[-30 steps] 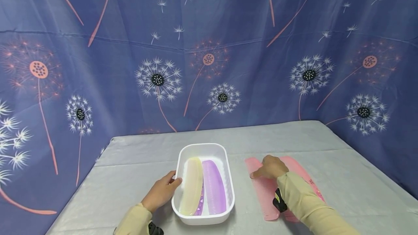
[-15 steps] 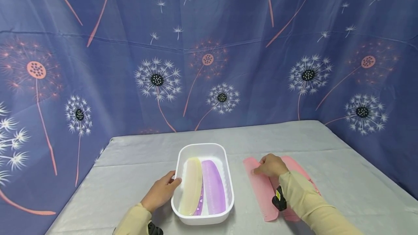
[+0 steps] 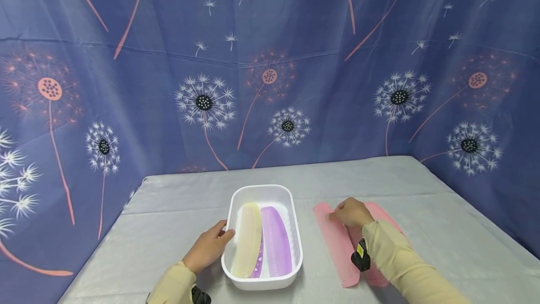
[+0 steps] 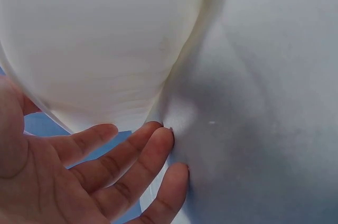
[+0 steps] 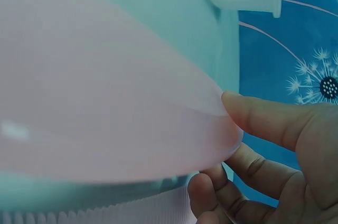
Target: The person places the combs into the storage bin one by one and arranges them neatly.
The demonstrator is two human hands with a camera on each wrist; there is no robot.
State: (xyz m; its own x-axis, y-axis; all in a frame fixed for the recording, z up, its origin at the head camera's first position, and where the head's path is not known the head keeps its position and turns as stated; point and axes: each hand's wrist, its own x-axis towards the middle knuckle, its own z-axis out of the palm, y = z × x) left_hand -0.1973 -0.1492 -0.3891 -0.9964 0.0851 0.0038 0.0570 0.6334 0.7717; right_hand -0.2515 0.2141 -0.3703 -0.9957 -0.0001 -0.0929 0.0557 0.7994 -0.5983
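My left hand [image 3: 209, 247] holds the left rim of a white plastic basin [image 3: 296, 229], thumb over the rim. In the left wrist view its fingers [image 4: 140, 163] lie against the outer wall. A yellowish comb [image 3: 248, 243] and a purple comb [image 3: 277, 243] lie side by side in the basin, with another purple patterned piece partly hidden under the yellowish one. To the right, my right hand [image 3: 353, 212] pinches the far end of a pink comb [image 3: 337, 247] between thumb and index finger. A second pink comb [image 3: 385, 217] lies beside it, partly covered by the hand and sleeve.
A pale grey cloth [image 3: 177, 205] covers the table. Behind and along the sides hangs a blue curtain [image 3: 329, 97] with a dandelion print. Black straps with small devices sit on both wrists.
My right hand has shifted slightly towards the far end of the nearer pink comb, whose far end has swung a little to the left. The left hand and basin stay put.
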